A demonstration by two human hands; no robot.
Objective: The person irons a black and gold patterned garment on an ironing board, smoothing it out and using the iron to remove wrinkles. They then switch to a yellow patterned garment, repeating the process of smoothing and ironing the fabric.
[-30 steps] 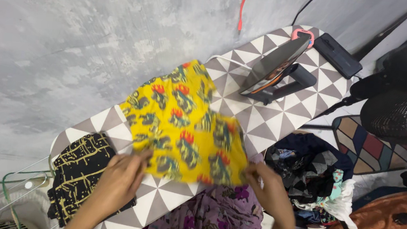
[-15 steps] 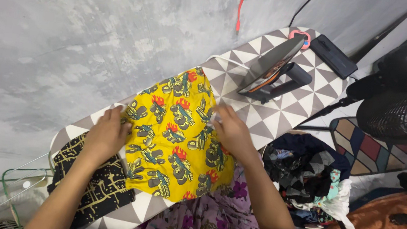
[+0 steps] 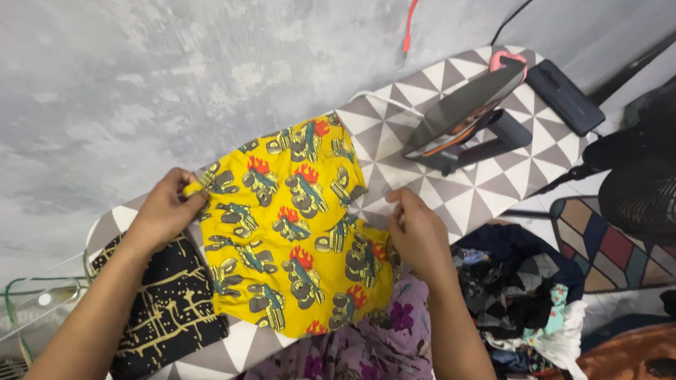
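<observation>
Two hands on one yellow printed cloth (image 3: pixel 293 223), spread flat on the ironing board (image 3: pixel 469 198) with the triangle-pattern cover. Far left: wire rack or hanger frame (image 3: pixel 22 300) off the board's end, partly cut by the edge of the view. Next, a folded black cloth with gold print (image 3: pixel 157 313) sits on the board's left end, touching the yellow cloth's left side. Left hand (image 3: pixel 164 213) is pinched shut on the yellow cloth's upper left corner, a bit of yellow poking out between the fingers. The cloth lies mid-board, mostly smooth, lower edge at the board's near side and over the purple flowered fabric (image 3: pixel 355 357) below it. Right hand (image 3: pixel 416 235) is at the cloth's right edge, fingers curled down on it; cannot tell whether it actually grips the edge or only presses. Hands well apart, one per side. Right of that: iron (image 3: pixel 469 120) standing on its heel near the far end, not in hand, well clear of the cloth. Dark flat phone-like slab (image 3: pixel 566 96) beside it. Off the board: pile of mixed clothes (image 3: pixel 517 302), black fan (image 3: pixel 670 172). Status, my read: cloth laid out and being tensioned flat; pressing not started, clothes pile untouched, one black piece already folded aside.
</observation>
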